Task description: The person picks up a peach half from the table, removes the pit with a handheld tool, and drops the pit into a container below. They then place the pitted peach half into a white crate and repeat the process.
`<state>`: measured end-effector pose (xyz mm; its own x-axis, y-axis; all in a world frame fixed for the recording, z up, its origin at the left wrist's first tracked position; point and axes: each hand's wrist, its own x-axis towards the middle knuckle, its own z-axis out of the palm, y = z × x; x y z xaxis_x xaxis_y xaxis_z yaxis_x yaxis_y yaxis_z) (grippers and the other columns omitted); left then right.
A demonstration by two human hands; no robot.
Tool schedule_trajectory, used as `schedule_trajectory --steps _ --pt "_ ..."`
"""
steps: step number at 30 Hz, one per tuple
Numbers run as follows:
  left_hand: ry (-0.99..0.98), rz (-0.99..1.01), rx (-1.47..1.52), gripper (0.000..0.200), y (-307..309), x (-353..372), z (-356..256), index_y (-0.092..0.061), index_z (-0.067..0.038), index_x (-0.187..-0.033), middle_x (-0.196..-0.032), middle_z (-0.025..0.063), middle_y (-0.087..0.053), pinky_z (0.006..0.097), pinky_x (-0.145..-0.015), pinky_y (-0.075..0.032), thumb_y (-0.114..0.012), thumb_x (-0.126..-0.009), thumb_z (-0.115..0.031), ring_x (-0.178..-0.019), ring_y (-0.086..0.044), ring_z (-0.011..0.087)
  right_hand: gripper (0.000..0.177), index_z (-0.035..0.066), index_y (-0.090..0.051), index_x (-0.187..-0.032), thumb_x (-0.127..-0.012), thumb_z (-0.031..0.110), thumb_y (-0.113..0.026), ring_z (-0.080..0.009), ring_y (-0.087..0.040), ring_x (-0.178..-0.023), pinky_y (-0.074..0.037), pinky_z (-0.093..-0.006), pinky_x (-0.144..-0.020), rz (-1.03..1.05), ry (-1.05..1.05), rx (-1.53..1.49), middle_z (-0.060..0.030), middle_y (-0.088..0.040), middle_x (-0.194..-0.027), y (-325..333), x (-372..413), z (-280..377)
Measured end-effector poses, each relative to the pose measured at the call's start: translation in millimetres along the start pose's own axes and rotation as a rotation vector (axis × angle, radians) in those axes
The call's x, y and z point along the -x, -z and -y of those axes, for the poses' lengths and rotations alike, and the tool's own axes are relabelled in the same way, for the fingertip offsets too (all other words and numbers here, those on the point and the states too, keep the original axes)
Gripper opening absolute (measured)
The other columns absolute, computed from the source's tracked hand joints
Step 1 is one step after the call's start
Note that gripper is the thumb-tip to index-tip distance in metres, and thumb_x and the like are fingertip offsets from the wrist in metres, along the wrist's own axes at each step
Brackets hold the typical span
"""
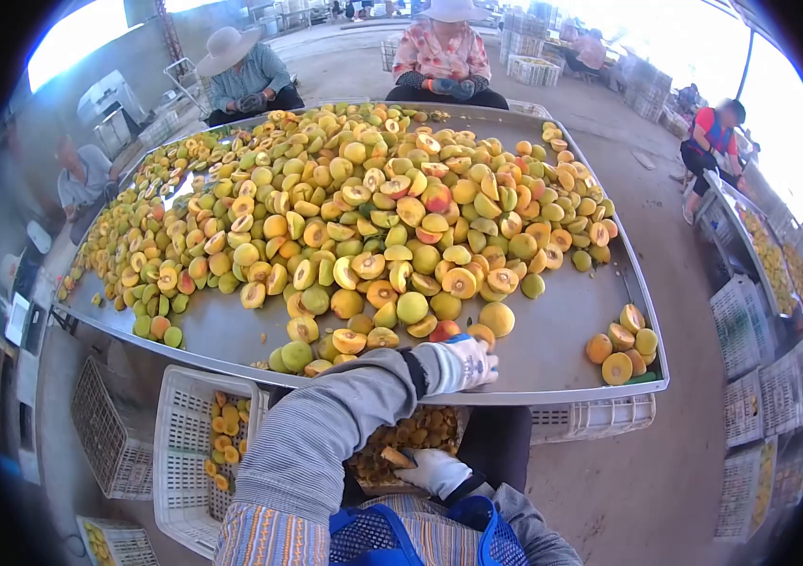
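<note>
My left hand (469, 363), in a white glove with blue patches, reaches over the near edge of the metal table (552, 363). Its partly visible fingers look loosely spread and empty, beside a halved fruit (481, 336) and a whole yellow one (496, 319). Below the table edge, my right hand (436, 473), also gloved, is closed around a tan, handle-like object (397, 457). That hand is above a container of cut fruit pieces (430, 426) between my legs. A large heap of yellow-green whole and halved fruits (354, 203) covers much of the table.
A small fruit group (620, 347) lies at the table's right corner. White crates (178, 453) stand lower left, others (741, 325) at right. Two people in hats (248, 80) (443, 57) sit behind the table; another person (90, 179) is at left, one (714, 141) at right.
</note>
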<state>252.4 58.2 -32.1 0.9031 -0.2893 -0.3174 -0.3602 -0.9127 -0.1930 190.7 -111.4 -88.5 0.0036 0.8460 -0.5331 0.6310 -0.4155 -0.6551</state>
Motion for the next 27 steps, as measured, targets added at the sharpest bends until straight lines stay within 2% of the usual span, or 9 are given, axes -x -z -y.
schedule_trajectory --steps 3,5,7,10,11,14,20,25,27 --pt "0.131 -0.089 0.085 0.035 -22 37 14 -0.057 -0.011 -0.114 -0.11 0.0093 -0.06 0.0443 -0.077 -0.053 -0.062 -0.08 -0.017 -0.101 -0.062 0.0309 0.055 0.004 -0.06 -0.12 -0.083 0.045 -0.063 -0.0394 -0.064 -0.097 -0.05 -0.045 -0.086 -0.077 0.026 -0.077 -0.0251 -0.067 -0.101 5 7 2" --pt "0.423 -0.401 0.702 0.04 27 99 15 -0.054 -0.006 -0.12 -0.107 0.0134 -0.062 0.0406 -0.077 -0.054 -0.062 -0.082 -0.018 -0.097 -0.063 0.0326 0.059 0.005 -0.056 -0.127 -0.084 0.044 -0.066 -0.0396 -0.064 -0.099 -0.05 -0.0433 -0.086 -0.178 0.045 -0.187 -0.0253 -0.067 -0.104 17 18 12" --pt "0.524 -0.729 1.721 0.045 17 140 11 -0.049 -0.004 -0.128 -0.11 0.0176 -0.063 0.0385 -0.073 -0.057 -0.058 -0.088 -0.023 -0.092 -0.066 0.0335 0.062 0.005 -0.054 -0.13 -0.083 0.042 -0.069 -0.037 -0.065 -0.101 -0.051 -0.0403 -0.086 -0.319 0.109 -0.364 -0.0244 -0.067 -0.105 19 22 11" --pt "0.174 -1.152 2.376 0.057 7 188 -5 -0.042 -0.005 -0.136 -0.114 0.0211 -0.063 0.0404 -0.063 -0.059 -0.048 -0.097 -0.046 -0.087 -0.068 0.0325 0.058 0.004 -0.054 -0.131 -0.085 0.035 -0.071 -0.028 -0.067 -0.099 -0.05 -0.0339 -0.086 -0.415 0.147 -0.529 -0.0207 -0.067 -0.106 38 35 28" --pt "0.273 -1.231 2.503 0.061 8 198 -14 -0.046 -0.005 -0.132 -0.109 0.0213 -0.065 0.0355 -0.056 -0.056 -0.04 -0.098 -0.055 -0.077 -0.068 0.0297 0.054 0.004 -0.057 -0.129 -0.085 0.033 -0.071 -0.0257 -0.067 -0.096 -0.05 -0.0332 -0.085 -0.47 0.164 -0.53 -0.0193 -0.068 -0.104 37 34 29" --pt "0.472 -1.354 2.431 0.059 -10 211 -42 -0.055 -0.005 -0.121 -0.103 0.0206 -0.067 0.0281 -0.045 -0.046 -0.035 -0.099 -0.056 -0.065 -0.064 0.0231 0.047 0.005 -0.06 -0.125 -0.086 0.03 -0.069 -0.0285 -0.069 -0.096 -0.051 -0.0348 -0.084 -0.46 0.096 -0.426 -0.0189 -0.07 -0.1 53 51 61" --pt "0.419 -1.657 2.576 0.053 0 219 -88 -0.055 -0.005 -0.12 -0.104 0.0186 -0.067 0.0314 -0.055 -0.054 -0.042 -0.098 -0.051 -0.071 -0.067 0.0258 0.048 0.003 -0.059 -0.124 -0.085 0.03 -0.068 -0.0344 -0.069 -0.087 -0.053 -0.0375 -0.076 -0.461 0.131 -0.31 -0.0206 -0.069 -0.09 54 64 98" --pt "0.707 -1.504 2.468 0.055 -12 212 -113 -0.06 -0.006 -0.114 -0.1 0.0136 -0.068 0.0297 -0.06 -0.054 -0.039 -0.099 -0.054 -0.078 -0.067 0.0211 0.052 0.002 -0.054 -0.128 -0.086 0.03 -0.066 -0.0373 -0.068 -0.081 -0.053 -0.0418 -0.071 -0.485 0.237 -0.135 -0.0234 -0.067 -0.085 40 58 107" --pt "0.841 -1.418 2.197 0.056 -6 209 -120 -0.061 -0.005 -0.111 -0.097 0.0105 -0.068 0.0282 -0.063 -0.054 -0.034 -0.101 -0.053 -0.082 -0.066 0.0189 0.053 0.0 -0.052 -0.129 -0.086 0.03 -0.064 -0.0374 -0.068 -0.08 -0.053 -0.0428 -0.07 -0.475 0.252 -0.089 -0.0239 -0.067 -0.084 37 55 110"
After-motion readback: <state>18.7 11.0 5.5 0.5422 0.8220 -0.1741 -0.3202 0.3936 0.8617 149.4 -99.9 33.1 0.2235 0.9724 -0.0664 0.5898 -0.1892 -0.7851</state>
